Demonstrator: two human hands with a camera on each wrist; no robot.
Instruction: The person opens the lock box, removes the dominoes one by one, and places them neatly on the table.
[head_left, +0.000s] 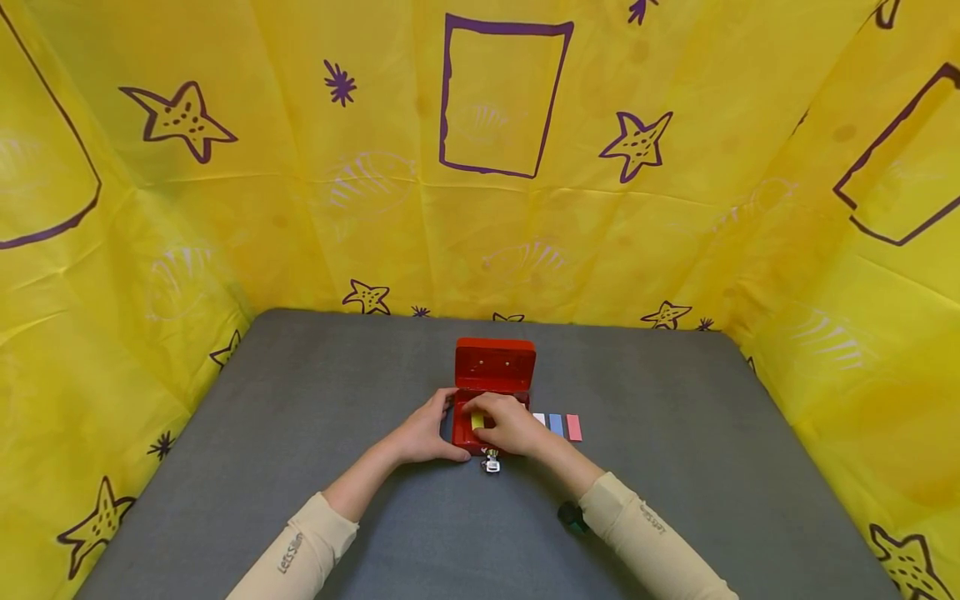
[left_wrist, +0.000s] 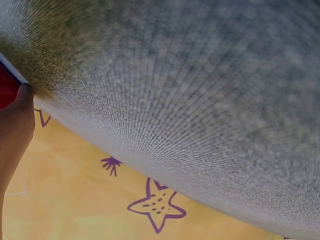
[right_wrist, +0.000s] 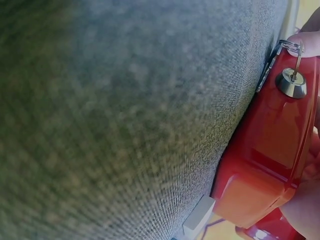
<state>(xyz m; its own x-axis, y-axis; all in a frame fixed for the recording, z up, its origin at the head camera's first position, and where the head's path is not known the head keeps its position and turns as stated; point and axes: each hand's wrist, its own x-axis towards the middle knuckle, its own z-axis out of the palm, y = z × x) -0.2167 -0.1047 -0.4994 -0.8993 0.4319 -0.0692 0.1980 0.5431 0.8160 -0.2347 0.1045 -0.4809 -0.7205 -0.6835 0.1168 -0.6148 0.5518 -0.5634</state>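
Note:
A red metal cash box stands on the grey table with its lid raised. My left hand holds the box at its left side, thumb at the front corner and fingers along the side wall. My right hand reaches into the box and pinches a yellow block, partly covered by the fingers. A key sits in the lock on the box front, with a bunch of keys hanging there. The left wrist view catches only the left hand and a corner of the red box.
Right of the box lie a white block, a blue block and a pink block in a row. A dark object shows beside the right sleeve. Yellow patterned cloth walls the grey table at back and sides.

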